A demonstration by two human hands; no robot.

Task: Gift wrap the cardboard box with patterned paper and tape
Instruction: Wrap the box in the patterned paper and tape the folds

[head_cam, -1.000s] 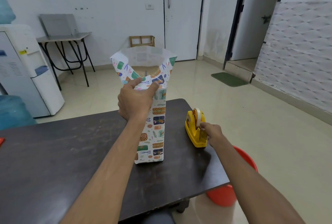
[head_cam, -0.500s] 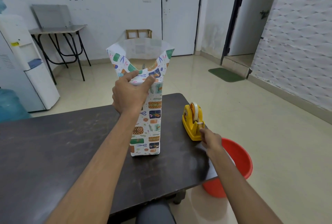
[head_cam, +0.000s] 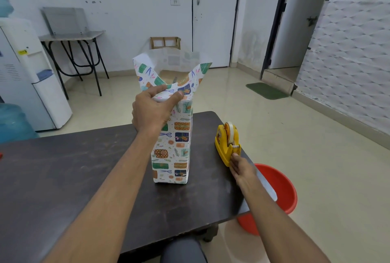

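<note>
Red bucket [head_cam: 285,189] beside dark table [head_cam: 63,178]; water dispenser [head_cam: 31,72] far left, green mat [head_cam: 266,90] by doorway

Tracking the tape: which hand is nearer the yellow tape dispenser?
Right. The right hand touches the tape dispenser; the left hand grips the patterned paper, off to its left.

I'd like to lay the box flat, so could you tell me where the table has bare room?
Widest: the table left of the wrapped box, crossed only by the left forearm. A narrow strip separates box and tape dispenser. The right edge is crowded: right hand pinching the dispenser.
</note>
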